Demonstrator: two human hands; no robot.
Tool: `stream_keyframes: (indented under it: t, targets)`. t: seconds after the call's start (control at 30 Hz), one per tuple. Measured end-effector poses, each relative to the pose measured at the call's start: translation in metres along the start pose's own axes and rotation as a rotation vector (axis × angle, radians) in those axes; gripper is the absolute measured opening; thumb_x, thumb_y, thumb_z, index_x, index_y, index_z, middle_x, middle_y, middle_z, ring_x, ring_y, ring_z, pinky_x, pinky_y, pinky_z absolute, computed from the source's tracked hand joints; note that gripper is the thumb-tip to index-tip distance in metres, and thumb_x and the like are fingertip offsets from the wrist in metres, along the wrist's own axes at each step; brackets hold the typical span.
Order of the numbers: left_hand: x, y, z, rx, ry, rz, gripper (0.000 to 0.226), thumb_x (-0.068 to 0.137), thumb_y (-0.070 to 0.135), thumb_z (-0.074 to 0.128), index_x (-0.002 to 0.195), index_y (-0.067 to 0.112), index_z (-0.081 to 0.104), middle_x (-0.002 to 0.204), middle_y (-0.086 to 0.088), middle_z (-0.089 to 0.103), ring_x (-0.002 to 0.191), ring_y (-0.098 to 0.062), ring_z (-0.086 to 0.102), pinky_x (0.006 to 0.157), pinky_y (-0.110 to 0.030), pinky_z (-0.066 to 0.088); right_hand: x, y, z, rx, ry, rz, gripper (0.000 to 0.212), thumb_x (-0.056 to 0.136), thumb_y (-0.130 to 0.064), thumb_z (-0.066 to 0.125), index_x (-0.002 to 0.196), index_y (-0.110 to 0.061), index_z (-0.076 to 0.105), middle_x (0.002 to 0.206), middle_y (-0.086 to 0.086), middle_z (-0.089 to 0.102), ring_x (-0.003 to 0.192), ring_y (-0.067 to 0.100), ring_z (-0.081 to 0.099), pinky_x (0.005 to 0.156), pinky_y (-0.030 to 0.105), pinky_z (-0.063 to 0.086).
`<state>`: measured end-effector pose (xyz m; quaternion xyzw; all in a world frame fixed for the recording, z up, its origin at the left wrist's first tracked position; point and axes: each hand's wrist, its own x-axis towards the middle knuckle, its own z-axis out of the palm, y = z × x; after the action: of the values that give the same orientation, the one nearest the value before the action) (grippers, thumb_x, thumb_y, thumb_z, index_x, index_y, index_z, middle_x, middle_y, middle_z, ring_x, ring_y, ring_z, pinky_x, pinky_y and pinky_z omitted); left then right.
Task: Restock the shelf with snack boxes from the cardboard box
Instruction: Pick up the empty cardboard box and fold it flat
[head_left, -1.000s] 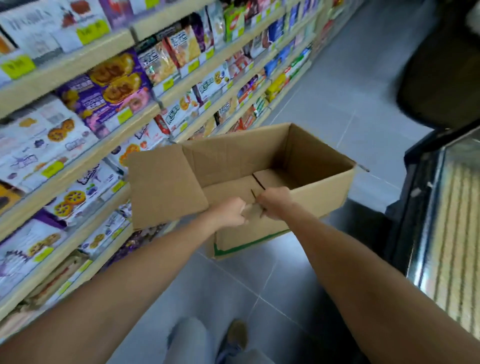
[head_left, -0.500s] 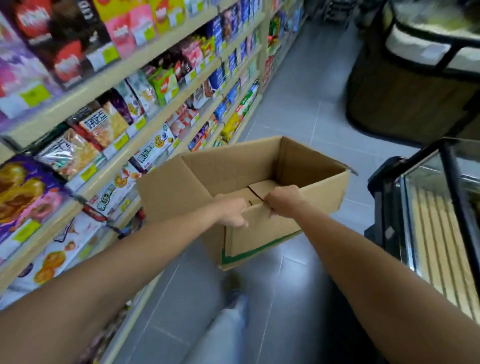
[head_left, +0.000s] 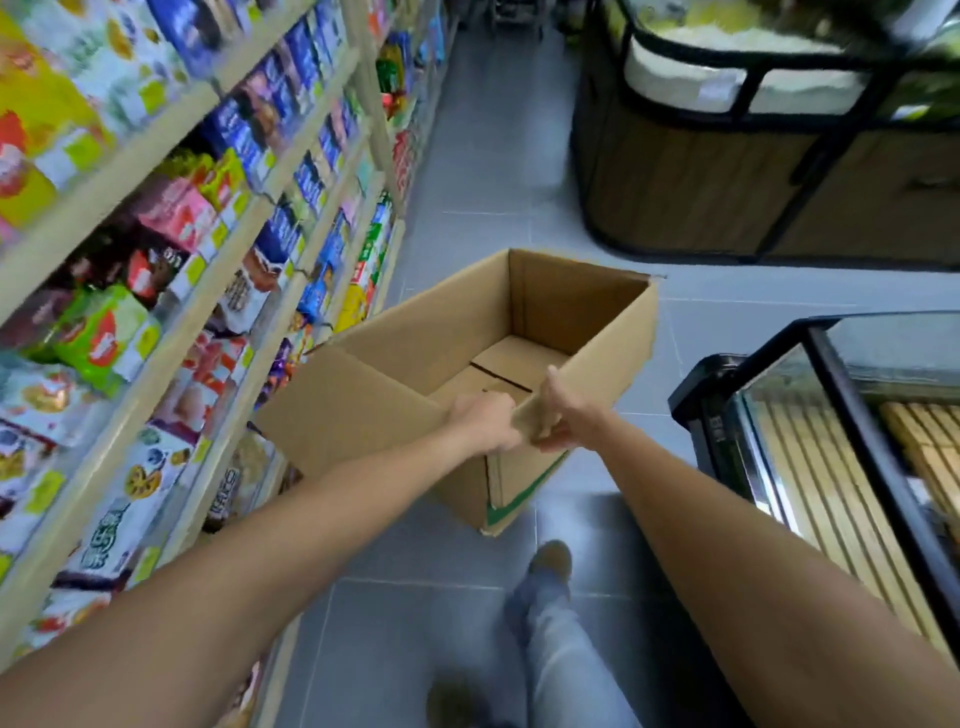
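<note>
An open brown cardboard box (head_left: 582, 317) hangs in the air in front of me, and its inside shows only the bare bottom flaps. My left hand (head_left: 485, 423) and my right hand (head_left: 569, 413) both grip the box's near rim, close together. One side flap (head_left: 337, 410) sticks out to the left toward the shelf (head_left: 156, 332). The shelf runs along my left side, packed with colourful snack boxes and bags (head_left: 104, 332).
A glass-topped chest freezer (head_left: 831, 415) stands close on my right. A dark wooden display stand (head_left: 727, 171) sits ahead on the right. Grey tiled aisle floor (head_left: 493, 156) stretches forward between them. My legs and shoes (head_left: 550, 566) are below the box.
The box has been carried forward along the aisle, both hands still on its rim. The shelf goods slide past on the left, and the wooden stand and freezer are nearer.
</note>
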<state>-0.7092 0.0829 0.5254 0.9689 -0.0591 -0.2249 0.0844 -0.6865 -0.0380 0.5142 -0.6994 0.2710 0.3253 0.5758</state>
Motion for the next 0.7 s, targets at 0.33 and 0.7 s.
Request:
stream_keyframes:
  t: [0.33, 0.7]
  targets:
    - [0.225, 0.075, -0.068, 0.117, -0.109, 0.191, 0.035, 0.088, 0.04, 0.055, 0.107, 0.01, 0.057, 0.113, -0.012, 0.064, 0.111, -0.032, 0.057, 0.085, -0.031, 0.043, 0.176, -0.134, -0.109, 0.006, 0.176, 0.196, 0.017, 0.095, -0.016, 0.041, 0.085, -0.002, 0.046, 0.079, 0.018, 0.053, 0.064, 0.034, 0.059, 0.042, 0.04, 0.053]
    - [0.444, 0.166, -0.165, 0.147, -0.516, 0.571, 0.058, 0.076, 0.066, 0.055, 0.114, 0.023, 0.062, 0.115, 0.005, 0.065, 0.104, -0.018, 0.059, 0.087, -0.035, 0.048, 0.296, -0.217, -0.264, 0.147, 0.483, 0.212, 0.021, 0.091, -0.007, 0.044, 0.071, 0.0, 0.047, 0.071, 0.019, 0.055, 0.065, 0.041, 0.064, 0.071, 0.053, 0.056]
